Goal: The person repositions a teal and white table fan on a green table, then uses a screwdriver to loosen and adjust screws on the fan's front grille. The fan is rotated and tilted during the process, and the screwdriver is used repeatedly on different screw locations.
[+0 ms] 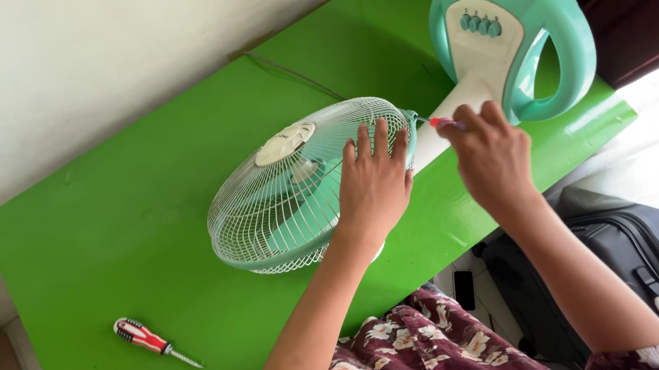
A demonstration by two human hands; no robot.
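Note:
A mint-green and white desk fan lies on its side on the green table (132, 206). Its wire grille (288, 195) faces left and its round base (512, 36) with several buttons points to the upper right. My left hand (373, 183) lies flat on the right side of the grille, fingers spread. My right hand (489, 154) is closed on a small tool with a red handle (444, 123), whose tip meets the fan where the head joins the white neck (445, 111).
A red, black and white screwdriver (148, 338) lies on the table at the lower left. A dark suitcase (647, 268) stands on the floor at the right. A white wall runs along the table's far edge. My floral clothing (409, 364) shows at the bottom.

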